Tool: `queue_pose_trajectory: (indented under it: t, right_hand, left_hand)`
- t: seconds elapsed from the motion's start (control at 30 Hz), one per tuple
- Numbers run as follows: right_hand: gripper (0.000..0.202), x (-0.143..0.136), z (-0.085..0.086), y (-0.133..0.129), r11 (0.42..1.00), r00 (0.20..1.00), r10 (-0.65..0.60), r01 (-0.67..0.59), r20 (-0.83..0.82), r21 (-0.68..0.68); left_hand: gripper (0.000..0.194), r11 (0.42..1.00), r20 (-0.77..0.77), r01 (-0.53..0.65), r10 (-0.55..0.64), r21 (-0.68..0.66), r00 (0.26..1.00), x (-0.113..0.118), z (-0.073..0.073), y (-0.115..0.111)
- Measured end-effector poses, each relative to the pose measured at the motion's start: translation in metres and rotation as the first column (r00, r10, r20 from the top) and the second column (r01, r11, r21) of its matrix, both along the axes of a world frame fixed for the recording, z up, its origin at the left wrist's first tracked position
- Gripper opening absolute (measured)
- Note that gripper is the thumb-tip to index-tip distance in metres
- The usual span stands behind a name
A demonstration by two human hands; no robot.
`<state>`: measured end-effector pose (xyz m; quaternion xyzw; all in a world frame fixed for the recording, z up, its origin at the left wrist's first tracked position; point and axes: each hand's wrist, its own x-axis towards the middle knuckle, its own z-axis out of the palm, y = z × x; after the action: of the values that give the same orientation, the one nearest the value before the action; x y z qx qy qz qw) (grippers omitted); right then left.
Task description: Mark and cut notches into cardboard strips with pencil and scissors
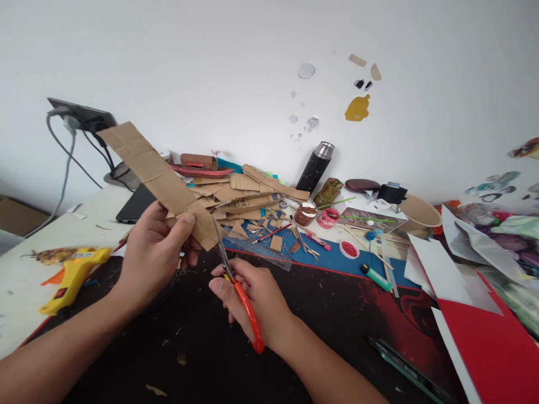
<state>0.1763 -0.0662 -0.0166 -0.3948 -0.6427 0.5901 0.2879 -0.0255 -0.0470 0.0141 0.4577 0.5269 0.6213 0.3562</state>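
A long brown cardboard strip (147,165) is pinched in my left hand (154,252), thumb on its face near the lower end. It slants up to the left, with creases across it. My right hand (256,297) is closed round scissors (248,314) with red handles. The blades point up and left and meet the strip's lower right end. Part of the blades is hidden at the cardboard, and the other handle is mostly covered by my fingers.
A yellow glue gun (76,280) lies at left. Behind my hands are cardboard scraps (238,230), a black flask (315,166) and open paint jars (305,213). A cutter (404,365) and red sheet (484,342) lie at right.
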Motion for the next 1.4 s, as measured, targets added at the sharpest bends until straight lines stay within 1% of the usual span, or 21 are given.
queue_pose_trajectory:
  t: [0.17,0.47,0.6,0.87,1.1,1.27,1.4]
  right_hand:
    - [0.045,0.0004,-0.0012,0.0002,1.0,1.0,-0.006,0.006,-0.004,0.01]
    - [0.039,0.0003,0.0034,-0.0008,0.999,0.999,-0.003,0.001,0.037,0.036]
    - [0.037,0.0005,0.0033,-0.0008,0.999,1.0,-0.008,0.007,0.022,0.05]
    - [0.035,-0.0009,0.0064,-0.0011,0.996,0.997,-0.058,0.055,0.055,0.065]
    - [0.028,-0.0018,0.0033,-0.0009,0.99,0.992,-0.104,0.097,0.077,0.1]
    - [0.029,-0.0028,0.0069,0.0002,0.987,0.987,-0.121,0.108,0.109,0.119]
    - [0.021,-0.0042,0.008,0.0006,0.982,0.978,-0.141,0.118,0.151,0.15]
  left_hand:
    - [0.041,1.0,0.023,0.012,-0.011,-0.014,1.0,0.0002,-0.001,-0.0001]
    - [0.042,0.999,0.0,0.04,-0.04,-0.007,0.999,0.001,0.0002,-0.0011]
    - [0.043,0.999,0.003,0.035,-0.035,-0.022,0.999,0.001,-0.0016,-0.0005]
    - [0.042,0.999,-0.016,0.033,-0.034,-0.026,0.999,0.0045,-0.0054,0.0007]
    - [0.041,0.999,-0.03,0.037,-0.038,-0.01,0.999,0.0064,-0.0061,-0.0002]
    - [0.042,0.999,-0.011,0.044,-0.044,-0.021,0.999,0.0066,-0.0062,0.001]
    - [0.039,0.999,-0.022,0.035,-0.036,-0.027,0.999,0.0076,-0.0065,0.0005]
